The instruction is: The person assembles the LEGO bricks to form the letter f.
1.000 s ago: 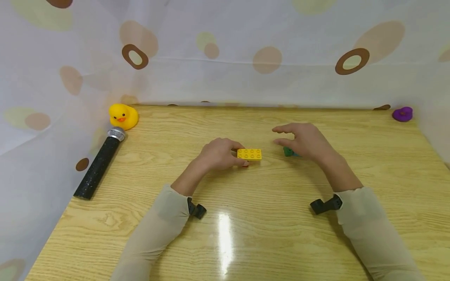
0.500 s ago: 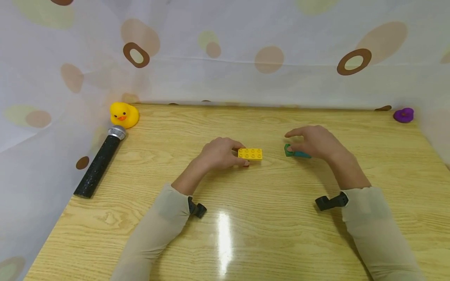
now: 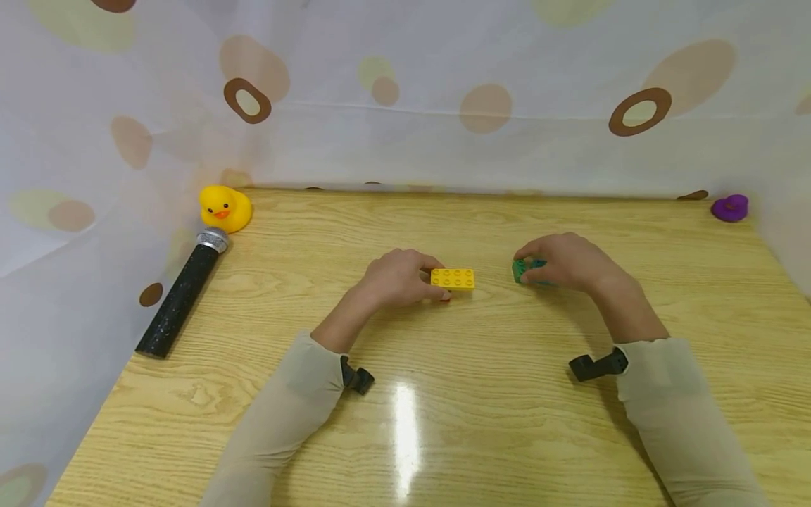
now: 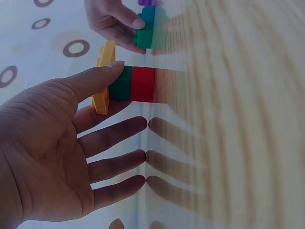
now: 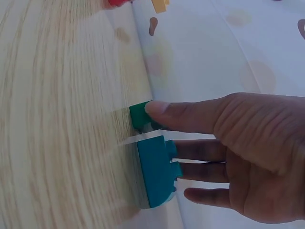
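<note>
Short of the worktop's (image 3: 507, 394) far edge, the right hand (image 3: 564, 262) pinches a green block (image 5: 139, 115), a blue block (image 5: 155, 171) just beside it; nearer the left edge, the left hand (image 3: 398, 279) holds a yellow-topped stack (image 4: 120, 85). Grasping seems the step; lifting would call for a firm pinch.

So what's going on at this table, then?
Someone is busy at a wood-grain table. Their left hand holds a toy-block stack: a yellow brick over a green block over a red block. Their right hand pinches a second green block, with a blue piece beside it. The stack is apart from those two. A yellow duck and a microphone are at the left, a purple duck at the far right.
</note>
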Available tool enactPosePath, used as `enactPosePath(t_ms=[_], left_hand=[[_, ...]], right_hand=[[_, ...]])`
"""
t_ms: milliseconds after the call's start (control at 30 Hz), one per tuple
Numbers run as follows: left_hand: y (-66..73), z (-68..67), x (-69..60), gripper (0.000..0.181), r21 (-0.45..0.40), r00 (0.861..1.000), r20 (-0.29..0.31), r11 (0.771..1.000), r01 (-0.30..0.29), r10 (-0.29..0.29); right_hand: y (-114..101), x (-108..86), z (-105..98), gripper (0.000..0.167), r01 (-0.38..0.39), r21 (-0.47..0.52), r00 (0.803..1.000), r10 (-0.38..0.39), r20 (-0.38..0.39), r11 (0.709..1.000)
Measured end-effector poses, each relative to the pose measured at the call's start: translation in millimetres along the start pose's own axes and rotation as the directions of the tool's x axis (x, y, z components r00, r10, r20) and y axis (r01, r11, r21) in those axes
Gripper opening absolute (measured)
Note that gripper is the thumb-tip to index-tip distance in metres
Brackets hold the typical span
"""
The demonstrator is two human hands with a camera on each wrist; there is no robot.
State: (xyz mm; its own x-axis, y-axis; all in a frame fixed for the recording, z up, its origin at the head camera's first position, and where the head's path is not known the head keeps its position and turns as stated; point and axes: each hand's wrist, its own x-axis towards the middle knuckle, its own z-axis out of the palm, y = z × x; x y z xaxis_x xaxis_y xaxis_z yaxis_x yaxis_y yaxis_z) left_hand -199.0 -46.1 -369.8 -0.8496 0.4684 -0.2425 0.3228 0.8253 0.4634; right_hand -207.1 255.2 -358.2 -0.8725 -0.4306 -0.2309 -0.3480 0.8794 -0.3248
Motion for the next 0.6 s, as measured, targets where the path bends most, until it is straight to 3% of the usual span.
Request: enactPosePath(t_ms=[233, 600], left_hand=[[0.7, 0.4, 0.5, 0.053, 0.006, 1.0, 0.0, 1.0, -0.002, 0.002], [0.5, 0.6, 0.4, 0.053, 0.014, 1.0, -0.004, 1.0, -0.006, 0.006]], right_hand=[[-7, 0.1, 0, 0.042, -0.02, 0.05, 0.998, 0.023, -0.059, 0.999], [-19, -3.7, -3, 0.042, 0.037, 0.123, 0.987, -0.017, -0.158, 0.992]])
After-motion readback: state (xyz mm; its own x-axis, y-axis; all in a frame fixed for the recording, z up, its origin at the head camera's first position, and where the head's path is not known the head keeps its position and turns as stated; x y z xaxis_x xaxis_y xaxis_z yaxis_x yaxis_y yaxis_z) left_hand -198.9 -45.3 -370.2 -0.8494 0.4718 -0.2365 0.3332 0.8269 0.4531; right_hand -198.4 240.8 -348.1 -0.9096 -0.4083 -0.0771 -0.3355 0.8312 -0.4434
